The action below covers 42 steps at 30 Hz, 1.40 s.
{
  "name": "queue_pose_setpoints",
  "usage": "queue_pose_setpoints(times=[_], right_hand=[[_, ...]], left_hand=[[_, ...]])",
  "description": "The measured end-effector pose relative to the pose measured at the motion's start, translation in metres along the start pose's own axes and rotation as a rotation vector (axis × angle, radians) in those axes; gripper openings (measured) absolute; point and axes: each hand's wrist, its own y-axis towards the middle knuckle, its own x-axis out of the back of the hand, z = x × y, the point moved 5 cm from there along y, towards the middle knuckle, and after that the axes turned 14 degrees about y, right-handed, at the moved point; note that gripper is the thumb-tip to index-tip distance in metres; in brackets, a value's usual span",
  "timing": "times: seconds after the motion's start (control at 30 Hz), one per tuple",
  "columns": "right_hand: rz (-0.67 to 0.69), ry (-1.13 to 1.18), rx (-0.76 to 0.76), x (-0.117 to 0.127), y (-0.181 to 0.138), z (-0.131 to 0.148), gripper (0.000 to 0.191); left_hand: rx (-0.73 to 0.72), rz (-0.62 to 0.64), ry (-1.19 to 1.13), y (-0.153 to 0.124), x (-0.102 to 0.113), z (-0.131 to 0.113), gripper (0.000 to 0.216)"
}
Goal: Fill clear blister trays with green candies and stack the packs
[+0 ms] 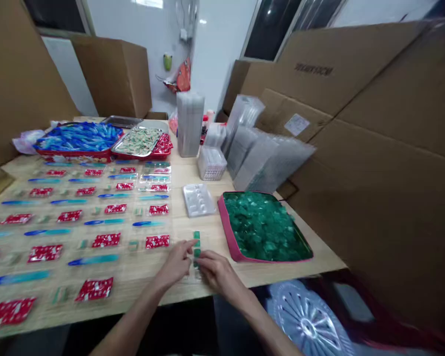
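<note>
My left hand point(177, 264) and my right hand point(217, 273) meet at the near edge of the wooden table point(203, 173), fingers pinched around small green packets point(196, 243) lying in a short row. The picture is blurred, so the exact grip is unclear. Just to the right stands a red tray point(228, 232) heaped with more green packets point(263, 225). To the left, rows of clear blister trays hold red packets point(157, 241) and blue sticks point(92, 259).
At the back are a tray of blue sticks point(76, 137), a metal tray of pale packets point(138, 141), stacks of clear plastic trays point(190, 123) and an empty blister tray point(198, 199). Large cardboard boxes point(374, 148) wall in the right side and back. A fan grille point(307, 316) sits below the table.
</note>
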Motion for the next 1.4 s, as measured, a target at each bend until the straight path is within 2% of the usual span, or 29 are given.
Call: queue_pose_setpoints(times=[0.13,0.23,0.33,0.43,0.5,0.57,0.63,0.7,0.83,0.93,1.03,1.1,1.2,1.33,1.4], right_hand=[[0.004,-0.056,0.005,-0.011,0.003,-0.007,0.025],[-0.023,0.032,-0.034,-0.002,-0.001,-0.004,0.023],[-0.18,0.098,-0.091,0.036,-0.011,-0.001,0.024],[-0.405,-0.104,-0.154,0.09,-0.019,-0.006,0.019],[-0.373,-0.302,-0.271,0.11,-0.017,-0.017,0.02],[-0.26,-0.438,-0.396,0.115,-0.01,-0.031,0.022],[-0.193,-0.49,-0.467,0.112,-0.004,-0.041,0.024],[-0.224,-0.485,-0.468,0.107,-0.004,-0.044,0.025],[-0.477,-0.303,-0.341,0.112,-0.019,-0.034,0.022],[-0.613,0.078,-0.319,0.113,-0.032,-0.025,0.018],[-0.549,0.53,-0.388,0.09,-0.033,-0.015,0.022],[-0.474,0.709,-0.425,0.069,-0.03,-0.01,0.024],[-0.443,0.816,-0.461,0.039,-0.03,-0.011,0.026],[-0.447,0.876,-0.516,0.009,-0.041,-0.022,0.027],[-0.413,0.925,-0.539,-0.002,-0.046,-0.025,0.028]], left_hand=[[0.012,0.014,-0.032,-0.001,-0.002,-0.001,0.067],[-0.003,-0.013,-0.004,0.0,-0.001,-0.001,0.065],[-0.056,-0.065,0.07,0.002,0.003,-0.004,0.066],[-0.058,-0.103,0.125,0.009,0.006,-0.006,0.068],[-0.039,-0.137,0.134,0.012,0.008,-0.007,0.067],[-0.034,-0.168,0.121,0.012,0.009,-0.009,0.065],[-0.054,-0.214,0.105,0.006,0.01,-0.012,0.058],[-0.097,-0.269,0.097,-0.004,0.012,-0.017,0.049],[-0.146,-0.3,0.045,-0.023,0.014,-0.032,0.028],[-0.102,-0.261,-0.078,-0.027,0.01,-0.045,0.019],[-0.035,-0.174,-0.328,-0.026,0.002,-0.057,0.024],[-0.02,-0.088,-0.518,-0.027,-0.006,-0.063,0.03],[0.002,-0.021,-0.657,-0.032,-0.013,-0.062,0.027],[0.138,-0.114,-0.645,-0.044,-0.019,-0.041,0.008],[0.159,-0.131,-0.646,-0.05,-0.023,-0.033,0.008]])
